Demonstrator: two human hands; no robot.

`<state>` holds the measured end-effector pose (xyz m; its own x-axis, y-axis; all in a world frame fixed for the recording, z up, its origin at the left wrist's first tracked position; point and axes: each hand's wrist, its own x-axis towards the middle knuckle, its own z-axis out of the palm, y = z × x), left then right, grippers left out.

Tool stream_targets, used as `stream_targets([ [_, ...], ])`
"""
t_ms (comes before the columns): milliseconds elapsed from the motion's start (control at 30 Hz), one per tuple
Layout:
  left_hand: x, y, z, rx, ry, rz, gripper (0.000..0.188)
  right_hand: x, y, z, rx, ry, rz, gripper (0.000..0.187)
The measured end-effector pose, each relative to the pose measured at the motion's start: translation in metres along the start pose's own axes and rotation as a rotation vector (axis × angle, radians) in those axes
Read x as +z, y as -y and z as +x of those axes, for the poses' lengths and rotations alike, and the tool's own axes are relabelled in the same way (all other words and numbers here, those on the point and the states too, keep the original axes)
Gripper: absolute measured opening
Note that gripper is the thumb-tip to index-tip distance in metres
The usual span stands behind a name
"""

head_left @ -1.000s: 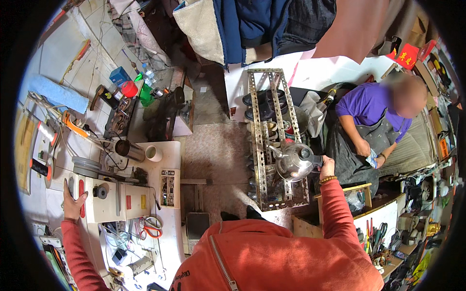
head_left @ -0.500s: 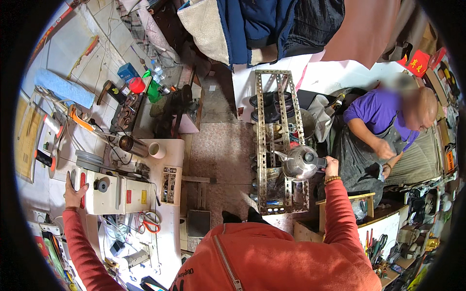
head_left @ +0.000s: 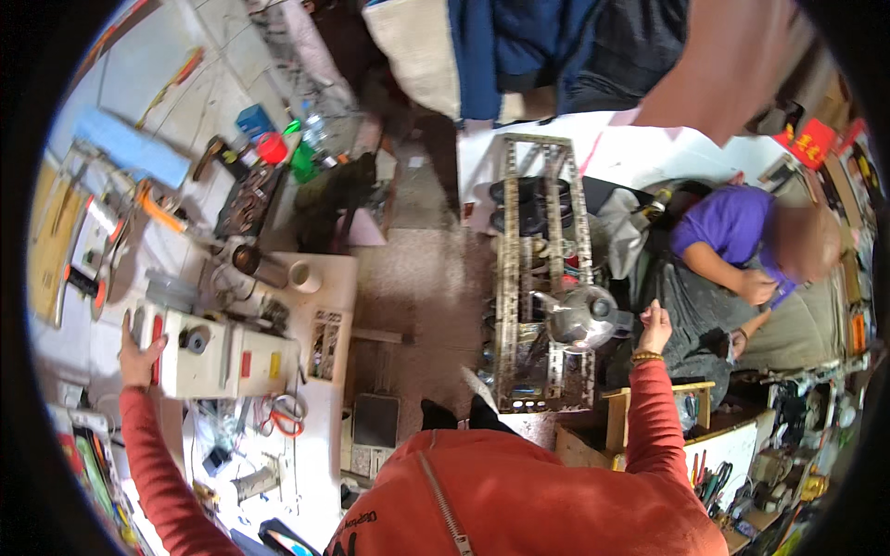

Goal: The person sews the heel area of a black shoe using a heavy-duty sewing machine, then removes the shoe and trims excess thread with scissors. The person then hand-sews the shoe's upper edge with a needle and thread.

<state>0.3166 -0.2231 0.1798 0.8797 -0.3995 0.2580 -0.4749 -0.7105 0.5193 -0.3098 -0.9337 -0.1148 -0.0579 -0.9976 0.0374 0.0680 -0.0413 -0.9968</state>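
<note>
My left hand (head_left: 139,357) rests against the end of a cream sewing machine (head_left: 190,363), its thumb spread from the fingers. A steel kettle (head_left: 579,320) with a spout toward the left stands on a metal rack (head_left: 508,278). Its black handle (head_left: 622,322) points right, toward my right hand (head_left: 654,329). That hand is just off the handle, with nothing in it and its fingers loosely bent; it is slightly blurred.
Beside the rack on the right sits a person in a purple shirt (head_left: 718,227) and dark apron. A cup (head_left: 304,276) and orange-handled scissors (head_left: 286,417) lie near the machine. Shoes (head_left: 528,204) fill the rack's far part. A wooden box (head_left: 589,445) stands before it.
My right hand has let go of the kettle's handle and moved slightly right. The kettle stays on the rack. My left hand keeps its place on the machine; the whole view has shifted a little.
</note>
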Motion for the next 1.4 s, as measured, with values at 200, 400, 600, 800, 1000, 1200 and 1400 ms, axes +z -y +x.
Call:
stream_targets([
  [200, 0.005, 0.003, 0.009, -0.073, 0.074, -0.079, 0.096, 0.023, 0.087, -0.061, -0.286, -0.086, -0.140, 0.011],
  [400, 0.012, -0.106, -0.017, -0.203, 0.120, 0.036, 0.078, 0.087, 0.148, -0.167, -0.531, 0.447, -0.271, 0.014],
  [600, 0.012, -0.166, -0.035, -0.297, 0.063, -0.034, 0.086, 0.113, 0.139, -0.258, -0.412, 0.838, -0.036, 0.021],
  [800, 0.003, -0.150, -0.038, -0.187, 0.089, -0.109, 0.091, 0.117, 0.126, -0.317, -0.219, 1.107, -0.125, 0.031],
  [1000, -0.007, -0.131, -0.035, -0.205, 0.144, 0.065, 0.102, 0.121, 0.124, -0.340, -0.191, 1.159, -0.181, 0.037],
  [1200, -0.007, -0.114, -0.032, -0.171, 0.128, 0.043, 0.105, 0.114, 0.126, -0.342, -0.176, 1.144, -0.187, 0.038],
  [1400, -0.007, -0.118, -0.031, -0.148, 0.116, 0.078, 0.109, 0.107, 0.127, -0.343, -0.113, 1.131, -0.211, 0.038],
])
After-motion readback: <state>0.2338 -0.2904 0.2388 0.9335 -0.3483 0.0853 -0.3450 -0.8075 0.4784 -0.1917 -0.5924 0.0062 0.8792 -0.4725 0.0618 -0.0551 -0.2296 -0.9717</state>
